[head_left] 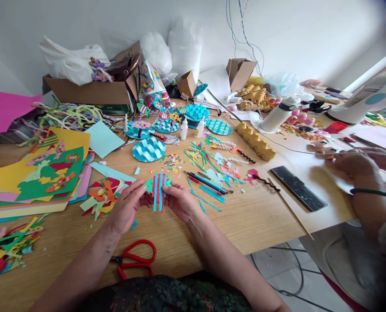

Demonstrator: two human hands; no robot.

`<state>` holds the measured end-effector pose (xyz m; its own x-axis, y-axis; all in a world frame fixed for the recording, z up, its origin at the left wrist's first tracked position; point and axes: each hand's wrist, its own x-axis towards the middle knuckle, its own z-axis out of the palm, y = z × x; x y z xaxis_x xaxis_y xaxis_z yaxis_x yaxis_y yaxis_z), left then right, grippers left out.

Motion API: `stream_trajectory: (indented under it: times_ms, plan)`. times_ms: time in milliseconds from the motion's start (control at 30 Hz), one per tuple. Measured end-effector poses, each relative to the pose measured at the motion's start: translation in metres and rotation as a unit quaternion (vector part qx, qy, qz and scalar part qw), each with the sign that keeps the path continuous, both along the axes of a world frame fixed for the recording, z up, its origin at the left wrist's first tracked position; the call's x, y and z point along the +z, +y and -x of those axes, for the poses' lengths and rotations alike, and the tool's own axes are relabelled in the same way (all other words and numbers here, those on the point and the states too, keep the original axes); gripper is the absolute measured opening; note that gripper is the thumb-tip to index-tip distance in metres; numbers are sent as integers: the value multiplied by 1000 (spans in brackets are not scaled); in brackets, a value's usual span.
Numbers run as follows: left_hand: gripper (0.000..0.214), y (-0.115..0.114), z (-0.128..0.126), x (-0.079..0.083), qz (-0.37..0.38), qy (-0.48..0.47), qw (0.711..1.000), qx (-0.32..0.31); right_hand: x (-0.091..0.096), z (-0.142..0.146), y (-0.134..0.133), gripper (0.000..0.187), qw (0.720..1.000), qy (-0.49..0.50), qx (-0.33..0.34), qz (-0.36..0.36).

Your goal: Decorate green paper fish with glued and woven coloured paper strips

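Note:
Between my two hands is a green paper cutout (159,187), with red and light blue paper strips laid across it whose ends hang below its edge. My left hand (127,204) pinches its left end. The pointed right end is gripped by my right hand (179,200), thumb on top. Red-handled scissors (137,257) lie on the table below my left wrist. Just right of my right hand are several dark pencils (209,182) and blue paper strips (212,194). Small colored paper bits (172,162) are scattered beyond my hands.
Paper scraps (102,195) and stacked colored sheets (66,173) lie left. Behind are a wavy blue disc (149,149), glue bottles (184,128) and a cardboard box (85,93). To the right lie a phone (298,187), a wooden stick (292,210) and another person's hand (355,167).

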<state>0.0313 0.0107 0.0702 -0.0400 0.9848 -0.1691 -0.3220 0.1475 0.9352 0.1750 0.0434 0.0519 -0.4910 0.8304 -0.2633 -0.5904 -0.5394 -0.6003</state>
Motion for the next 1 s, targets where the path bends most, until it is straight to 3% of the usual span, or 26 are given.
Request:
stream_trajectory:
  times_ms: [267,433,500,567,600,667,733,800,900,1000]
  plan:
    - [18,0,0,1,3,37,999,-17,4,1,-2,23,1000,-20,14,-3]
    - [17,0,1,3,-8,48,999,5,4,1,0,27,998,-63,28,-9]
    - [17,0,3,6,-14,48,998,25,5,-1,2,27,994,-105,9,-13]
    - [17,0,5,9,-22,59,997,45,6,-3,3,25,980,-178,-61,-64]
    - [17,0,6,10,-28,72,996,53,6,-4,3,23,961,-228,-108,-115]
    - [18,0,7,12,-36,116,991,63,8,-6,1,15,890,-329,-185,-256]
    - [19,0,7,11,-43,168,983,65,9,-5,-3,5,805,-391,-192,-403]
    - [19,0,7,9,-51,207,975,53,9,-4,-8,10,741,-409,-157,-509]
    - [16,1,8,4,-61,227,972,28,7,0,-13,16,691,-423,-118,-575]
    - [14,2,8,-1,-61,226,972,26,5,1,-14,18,669,-438,-115,-590]
